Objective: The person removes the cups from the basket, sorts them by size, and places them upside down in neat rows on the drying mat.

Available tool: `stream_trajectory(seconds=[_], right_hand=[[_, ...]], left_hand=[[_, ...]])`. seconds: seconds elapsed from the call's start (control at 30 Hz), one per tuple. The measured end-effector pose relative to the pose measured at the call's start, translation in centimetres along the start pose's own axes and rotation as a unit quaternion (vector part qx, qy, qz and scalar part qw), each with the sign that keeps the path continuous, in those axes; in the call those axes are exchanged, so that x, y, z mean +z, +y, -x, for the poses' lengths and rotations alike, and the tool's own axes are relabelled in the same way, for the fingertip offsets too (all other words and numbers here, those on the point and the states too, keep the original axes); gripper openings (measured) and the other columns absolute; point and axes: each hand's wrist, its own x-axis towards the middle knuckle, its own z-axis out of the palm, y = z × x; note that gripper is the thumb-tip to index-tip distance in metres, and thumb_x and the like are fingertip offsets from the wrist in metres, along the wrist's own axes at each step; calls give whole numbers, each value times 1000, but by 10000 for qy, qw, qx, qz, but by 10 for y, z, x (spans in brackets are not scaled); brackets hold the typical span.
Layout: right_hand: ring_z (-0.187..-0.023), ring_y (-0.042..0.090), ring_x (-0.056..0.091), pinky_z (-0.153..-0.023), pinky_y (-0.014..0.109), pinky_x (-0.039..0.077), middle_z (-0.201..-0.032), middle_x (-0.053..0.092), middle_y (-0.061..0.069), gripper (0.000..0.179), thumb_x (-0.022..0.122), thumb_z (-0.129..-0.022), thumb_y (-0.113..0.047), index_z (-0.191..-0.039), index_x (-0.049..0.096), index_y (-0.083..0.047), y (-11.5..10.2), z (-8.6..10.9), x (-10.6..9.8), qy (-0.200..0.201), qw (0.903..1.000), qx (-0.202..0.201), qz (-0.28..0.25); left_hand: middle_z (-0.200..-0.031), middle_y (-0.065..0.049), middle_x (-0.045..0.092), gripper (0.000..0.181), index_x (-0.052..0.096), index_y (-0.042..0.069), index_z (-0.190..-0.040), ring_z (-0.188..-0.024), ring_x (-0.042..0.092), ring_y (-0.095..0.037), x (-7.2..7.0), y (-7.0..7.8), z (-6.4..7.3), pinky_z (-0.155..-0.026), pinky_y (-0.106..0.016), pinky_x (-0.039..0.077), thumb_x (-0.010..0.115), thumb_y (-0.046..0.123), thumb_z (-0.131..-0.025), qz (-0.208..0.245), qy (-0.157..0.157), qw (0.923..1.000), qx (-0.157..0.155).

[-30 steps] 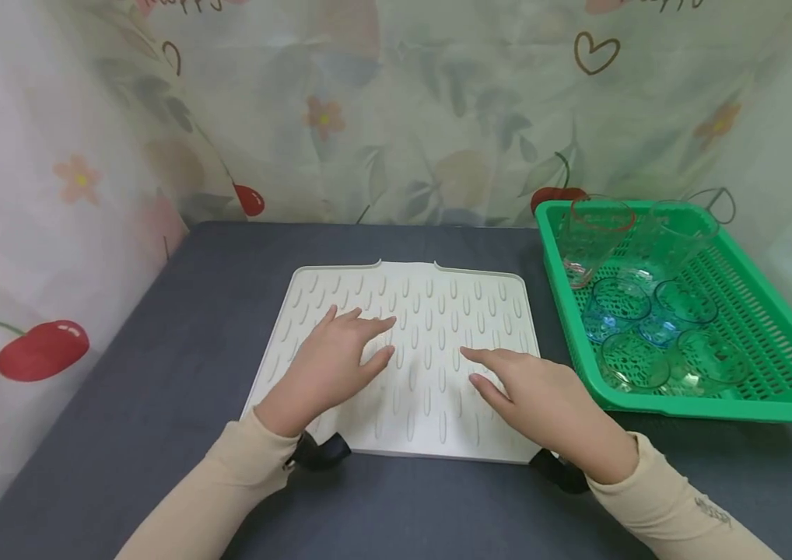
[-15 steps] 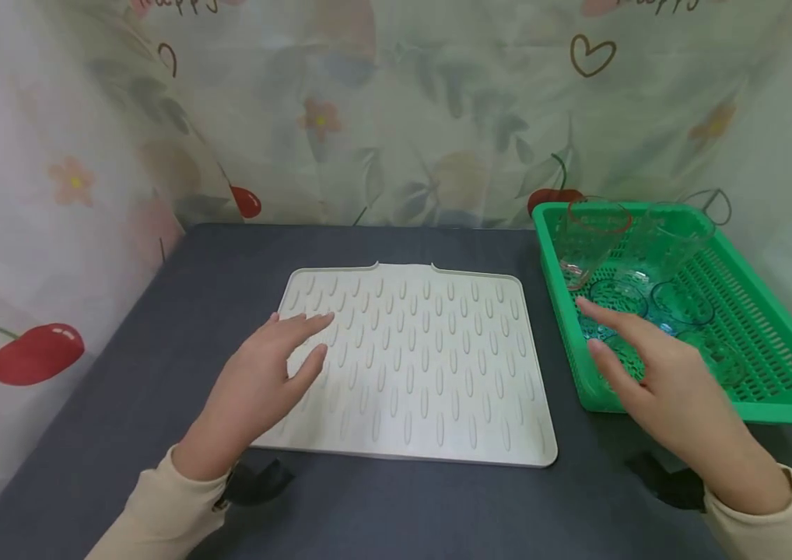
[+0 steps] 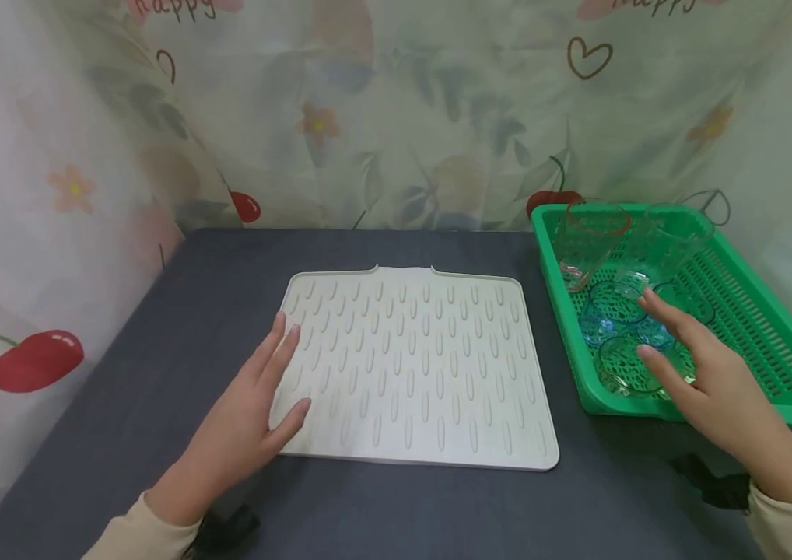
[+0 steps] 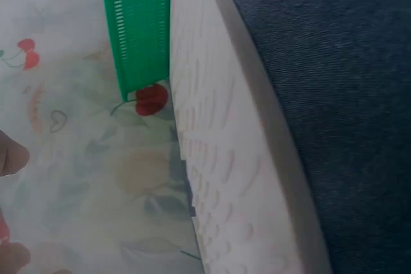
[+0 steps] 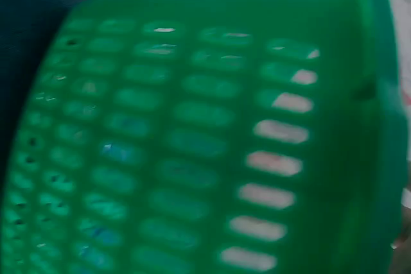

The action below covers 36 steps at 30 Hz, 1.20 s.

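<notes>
My left hand (image 3: 238, 424), fingers extended and thumb apart, hovers at the near left corner of a white ridged draining tray (image 3: 413, 373). It holds nothing. To the right, my right hand (image 3: 725, 389) reaches over the near side of a green slotted basket (image 3: 781, 412), thumb and fingers spread around air. Inside that basket stand a tall glass with a red rim (image 3: 595, 233), a clear tall glass (image 3: 672, 237), short blue-tinted glasses (image 3: 606, 315) and a pale green-tinted glass (image 3: 623, 365) near the right fingertips. The right hand partly covers the glasses behind it.
A dark cloth (image 3: 424, 509) covers the table. Printed curtains (image 3: 403, 117) hang behind it and at both sides. In the right wrist view the basket's slotted wall (image 5: 212, 120) fills most of the picture, blurred.
Both hands have left the tray and moved apart. The left drew back to the left and nearer; the right travelled right, over the basket. The tray and glasses stayed put.
</notes>
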Motion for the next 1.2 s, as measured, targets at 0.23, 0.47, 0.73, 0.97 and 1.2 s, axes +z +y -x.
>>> stream_trajectory(seconds=[0.23,0.47,0.73,0.97,1.2], right_hand=[[-145,8,22,-95,56,40,-158,27,11,67,55,-99,-18,-155,20,-27,17,7,2,-651,9968,466,72],[-139,50,25,-82,70,36,-155,27,22,68,58,-98,-23,-155,22,-26,24,-1,-1,-1428,9869,745,-91],[-135,54,26,-88,70,33,-153,26,28,72,59,-97,-33,-156,21,-18,27,-9,-3,-2035,9734,1052,22],[-138,54,22,-92,71,30,-154,25,27,76,60,-95,-41,-156,20,-18,29,-14,-4,-2362,9643,1195,25],[-136,56,23,-91,72,31,-152,26,30,79,61,-94,-43,-156,20,-14,32,-14,2,-2503,9599,1254,135]], left_hand=[[-162,-14,16,85,16,16,-157,-142,30,-38,11,-9,17,-107,-61,32,66,32,-89,-468,-994,9936,-258],[-158,-14,29,76,29,15,-153,-140,35,-39,15,-14,28,-108,-58,32,65,38,-91,-900,-1655,9816,-315],[-156,-16,30,72,34,11,-151,-141,33,-41,21,-21,31,-106,-61,32,63,39,-92,-844,-2019,9742,-545],[-158,-16,26,70,33,11,-151,-143,27,-41,27,-29,27,-109,-62,27,58,42,-94,-718,-2367,9660,-747],[-160,-15,22,70,29,12,-153,-145,21,-41,29,-34,26,-112,-63,21,55,44,-96,-332,-2752,9562,-939]])
